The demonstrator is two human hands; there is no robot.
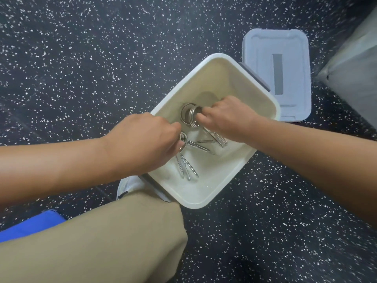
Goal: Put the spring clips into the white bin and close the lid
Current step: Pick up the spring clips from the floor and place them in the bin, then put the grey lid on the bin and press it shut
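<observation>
The white bin (204, 64) sits open on the dark speckled floor, turned cornerwise to me. Both hands reach into it. My left hand (142, 139) grips the coil of a metal spring clip (186, 166) whose long handles point down toward the bin's near corner. My right hand (226, 117) holds the coil of another spring clip (192, 117), its handles running under the hand toward the right. A third spring clip (201, 145) lies on the bin's bottom between the hands. The grey lid (285, 64) lies flat on the floor just behind the bin to the right.
My knee in tan trousers (102, 242) and a white shoe (130, 184) press against the bin's near left side. A blue object (30, 225) lies at the lower left. A grey slab (355, 74) stands at the right edge.
</observation>
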